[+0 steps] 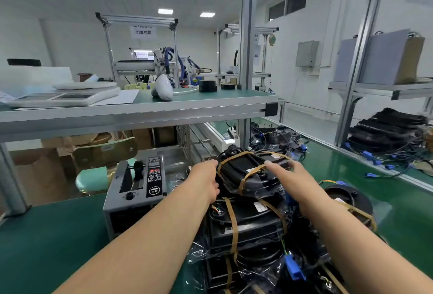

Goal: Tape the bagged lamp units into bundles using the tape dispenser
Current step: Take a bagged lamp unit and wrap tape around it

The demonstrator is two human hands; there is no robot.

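Centre frame: my left hand (206,180) and right hand (289,174) grip the top taped bundle (248,167) on the bench (46,235).

Black plastic bagged lamp units (255,174) were wrapped in clear film (201,254) — glossy, crinkled, catching the ceiling light — and strapped with dull brown tape (233,218). The tape dispenser (138,190) had a smooth grey, metal-looking casing and a glossy black control panel (154,176). The green bench mat (46,235) was smooth and faintly shiny, the shelf rail (131,115) brushed aluminium. A connector (295,268) was bright blue plastic, the boxes (35,167) matt brown cardboard.
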